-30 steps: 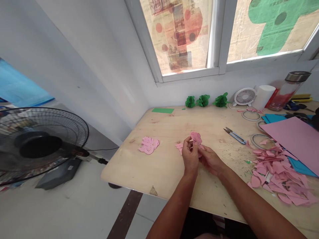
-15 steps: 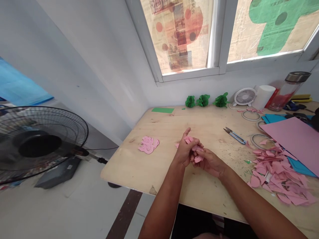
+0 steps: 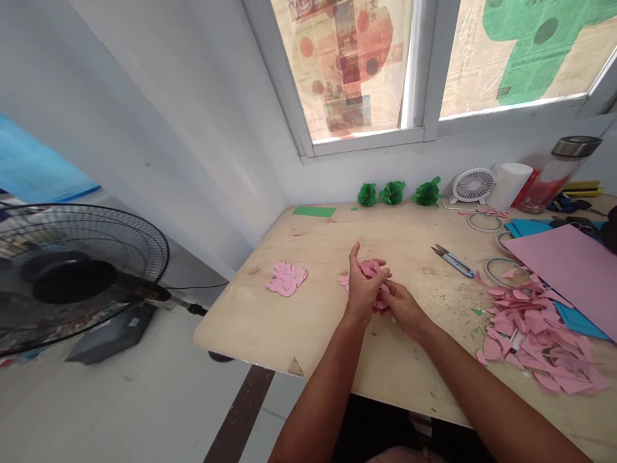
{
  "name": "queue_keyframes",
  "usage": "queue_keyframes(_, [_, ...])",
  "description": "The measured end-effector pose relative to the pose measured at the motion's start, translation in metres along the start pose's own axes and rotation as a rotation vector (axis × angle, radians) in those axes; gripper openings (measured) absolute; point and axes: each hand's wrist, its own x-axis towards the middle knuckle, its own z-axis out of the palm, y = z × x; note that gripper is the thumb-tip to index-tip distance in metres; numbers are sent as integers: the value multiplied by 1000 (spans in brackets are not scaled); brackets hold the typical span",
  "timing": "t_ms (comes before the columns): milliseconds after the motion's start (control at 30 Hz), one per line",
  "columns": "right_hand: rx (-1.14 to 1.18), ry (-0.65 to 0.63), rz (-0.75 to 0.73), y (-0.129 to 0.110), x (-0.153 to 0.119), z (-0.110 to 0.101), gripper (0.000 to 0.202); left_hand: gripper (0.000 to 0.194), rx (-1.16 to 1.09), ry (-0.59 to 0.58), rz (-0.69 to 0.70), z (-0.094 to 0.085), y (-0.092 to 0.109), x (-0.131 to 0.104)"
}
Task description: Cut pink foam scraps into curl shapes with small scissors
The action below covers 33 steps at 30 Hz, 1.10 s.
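Note:
Both hands meet over the wooden table [image 3: 328, 334], around a bundle of pink paper pieces [image 3: 370, 268]. My left hand [image 3: 362, 286] holds the bundle, with one finger pointing up away from it. My right hand [image 3: 401, 307] grips the lower right side of the same paper; some of its fingertips are hidden. A bit of pink paper [image 3: 344, 280] shows on the table just left of my left hand. Farther left lies a stack of pink scalloped cut-outs [image 3: 287, 278].
Pink scraps [image 3: 535, 334], a pink sheet [image 3: 569, 270] and snips [image 3: 454, 261] lie on the right. Three green paper balls [image 3: 391, 193], a green strip [image 3: 314, 211], a small fan [image 3: 473, 186] and a bottle [image 3: 559, 173] line the back. A floor fan [image 3: 77, 276] stands left.
My left hand has turned and closed more over the pink paper, its raised finger now farther left. My right hand has shifted slightly, and less of the lower paper shows.

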Motion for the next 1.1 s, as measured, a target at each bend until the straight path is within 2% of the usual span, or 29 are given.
queue_keyframes(133, [34,-32,17,-1,-2,1,24,98,-100,-43,-37,-3,5,-1])
queue_keyframes(233, [15,-71,15,-1,-3,2,24,96,-100,-31,-38,-4,5,0])
queue_keyframes(367, [-21,-63,-11,1,-2,0,22,90,-52,-43,-46,-1,3,-1])
queue_keyframes(467, [-42,-42,-18,2,-1,-1,27,87,-17,-90,-32,2,4,-4])
queue_keyframes(567, [-3,-40,-12,2,-1,-1,32,94,-45,-163,-8,-2,7,-7])
queue_keyframes(733, [210,-192,23,-4,-5,0,29,103,-210,-296,-122,-20,12,-8])
queue_keyframes(900, [322,-282,91,-6,-9,-1,24,86,-321,-424,-238,-33,14,-10])
queue_keyframes(1100, [304,-320,152,-7,-11,-1,17,63,-286,-461,-266,-32,18,-5])
